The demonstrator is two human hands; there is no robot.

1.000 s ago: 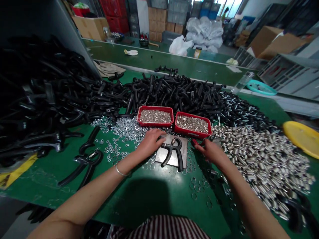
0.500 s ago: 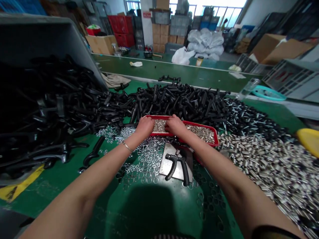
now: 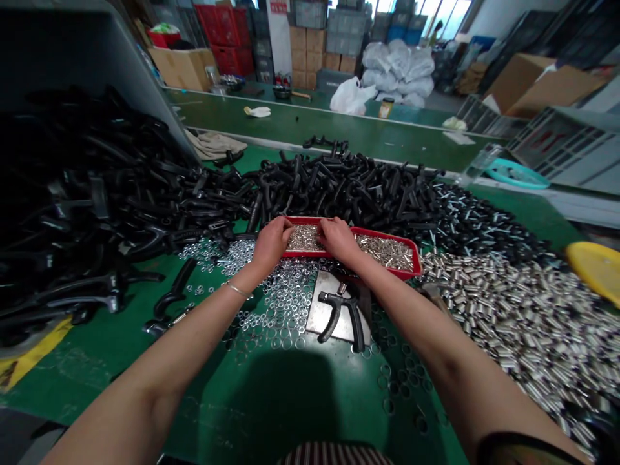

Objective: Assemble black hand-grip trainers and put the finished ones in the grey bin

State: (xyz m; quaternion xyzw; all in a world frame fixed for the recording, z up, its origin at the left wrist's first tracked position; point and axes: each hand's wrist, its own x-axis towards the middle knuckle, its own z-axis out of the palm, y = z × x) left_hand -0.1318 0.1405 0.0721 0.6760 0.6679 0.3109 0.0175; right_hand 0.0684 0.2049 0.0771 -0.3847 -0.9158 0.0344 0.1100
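My left hand (image 3: 272, 243) is at the left end of a small red tray (image 3: 306, 254) of tiny metal parts, its fingers curled and pressed together. My right hand (image 3: 339, 240) reaches into the same tray from the right, fingertips bent down at the small parts (image 3: 305, 237). What either hand pinches is too small or hidden. Just below, a black two-legged plastic handle (image 3: 341, 315) with a metal sleeve at its top lies on a steel plate (image 3: 312, 313). A second red tray (image 3: 415, 258), holding small metal pins (image 3: 387, 252), adjoins on the right.
Black handles (image 3: 334, 187) are heaped behind the trays and spill from a grey bin (image 3: 150, 84) at left. Silver rings (image 3: 288, 297) lie around the plate. Metal sleeves (image 3: 523, 316) and black parts with bolts (image 3: 484, 219) are piled at right, near a yellow lid (image 3: 595, 268).
The view has shifted slightly, so the scene sits a little higher and further left. Both hands stay at the same red tray, with their fingers still bent.
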